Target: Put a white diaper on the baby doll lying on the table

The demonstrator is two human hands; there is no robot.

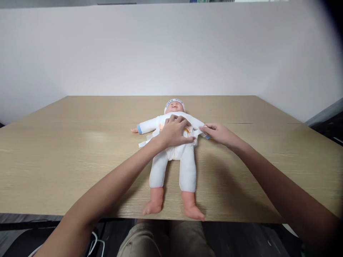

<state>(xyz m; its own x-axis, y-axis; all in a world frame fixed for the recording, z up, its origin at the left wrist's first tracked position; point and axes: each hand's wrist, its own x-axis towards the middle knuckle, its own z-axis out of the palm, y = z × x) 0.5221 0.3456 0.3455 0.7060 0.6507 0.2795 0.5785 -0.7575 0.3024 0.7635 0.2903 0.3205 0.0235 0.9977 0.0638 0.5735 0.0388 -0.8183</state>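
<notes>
A baby doll (pixel 188 171) in a white suit and lettered cap lies on its back, feet towards me. Round its hips is a white diaper (pixel 174 153) with orange print, partly hidden by my hands. My left hand (pixel 175 132) rests on the front of the diaper with its fingers spread. At the doll's side on the right, my right hand (pixel 214 132) pinches the diaper's white side tab (pixel 197 132), drawn out from the waist. Another white tab (pixel 144 144) sticks out loose on the left side.
The doll lies on a wide wooden table (pixel 80 160), its feet close to the front edge. A pale partition wall (pixel 166 50) stands behind the table. Below the front edge are my legs (pixel 160 241) and a white cable (pixel 93 244).
</notes>
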